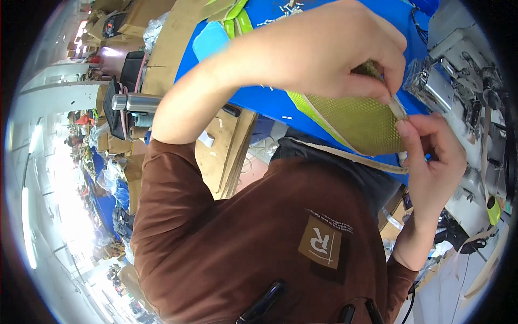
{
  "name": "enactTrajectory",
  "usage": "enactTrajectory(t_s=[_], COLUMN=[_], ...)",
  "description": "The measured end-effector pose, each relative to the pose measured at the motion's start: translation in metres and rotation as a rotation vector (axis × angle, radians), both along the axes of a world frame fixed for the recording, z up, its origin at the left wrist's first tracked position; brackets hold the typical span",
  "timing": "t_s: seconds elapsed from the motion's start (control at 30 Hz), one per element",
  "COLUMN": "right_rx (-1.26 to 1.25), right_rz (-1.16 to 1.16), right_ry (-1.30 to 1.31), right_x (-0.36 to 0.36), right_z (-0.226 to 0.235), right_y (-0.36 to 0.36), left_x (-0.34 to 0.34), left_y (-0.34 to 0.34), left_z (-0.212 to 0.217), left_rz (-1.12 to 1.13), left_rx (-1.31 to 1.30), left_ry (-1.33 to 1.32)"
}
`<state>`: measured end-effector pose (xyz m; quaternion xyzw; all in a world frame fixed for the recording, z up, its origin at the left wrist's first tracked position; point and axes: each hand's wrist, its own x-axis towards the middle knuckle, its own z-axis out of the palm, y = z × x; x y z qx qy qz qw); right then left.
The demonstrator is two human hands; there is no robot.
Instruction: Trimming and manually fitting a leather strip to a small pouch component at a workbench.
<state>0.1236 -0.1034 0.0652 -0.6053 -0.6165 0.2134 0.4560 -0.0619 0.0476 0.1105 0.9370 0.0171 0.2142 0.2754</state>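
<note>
A yellow-green mesh fabric piece (361, 121) with pale edging hangs over the blue work surface, close in front of my body. My left hand (345, 51) reaches across from the left, its fingers closed on the upper edge of the mesh. Lower and to the right, my right hand (437, 148) pinches the same edge between thumb and finger. Between the two hands runs a short stretch of pale edging strip (398, 108). A longer pale strip (345, 155) crosses below the mesh, along my dark lap. Part of the mesh is hidden behind my left hand.
A sewing machine (431, 83) with metal parts stands at the right. More bright green pieces (240, 24) and small white scraps (286, 9) lie on the blue surface (253, 102). At the left, a steel bottle (135, 102) lies beside a wooden table (167, 48).
</note>
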Motion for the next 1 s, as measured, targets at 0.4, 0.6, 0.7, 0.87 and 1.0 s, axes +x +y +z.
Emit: enactTrajectory(t_s=[0.4, 0.6, 0.7, 0.87, 1.0], right_rx=[-0.371, -0.36, -0.361, -0.378, -0.286], right_rz=[0.035, -0.112, -0.166, -0.261, -0.345], right_ry=[0.381, 0.428, 0.531, 0.652, 0.78], right_x=[0.023, 0.032, 0.039, 0.043, 0.035], right_z=[-0.024, -0.044, -0.051, -0.055, -0.058], right_y=[0.006, 0.019, 0.026, 0.036, 0.042], left_x=[0.039, 0.057, 0.074, 0.108, 0.124], left_y=[0.04, 0.063, 0.078, 0.096, 0.093], left_z=[-0.017, -0.028, -0.047, -0.086, -0.091], left_rz=[-0.199, -0.06, 0.036, 0.121, -0.105], left_rx=[-0.256, -0.29, -0.283, -0.48, -0.681], left_ry=[0.16, 0.173, 0.179, 0.223, -0.084])
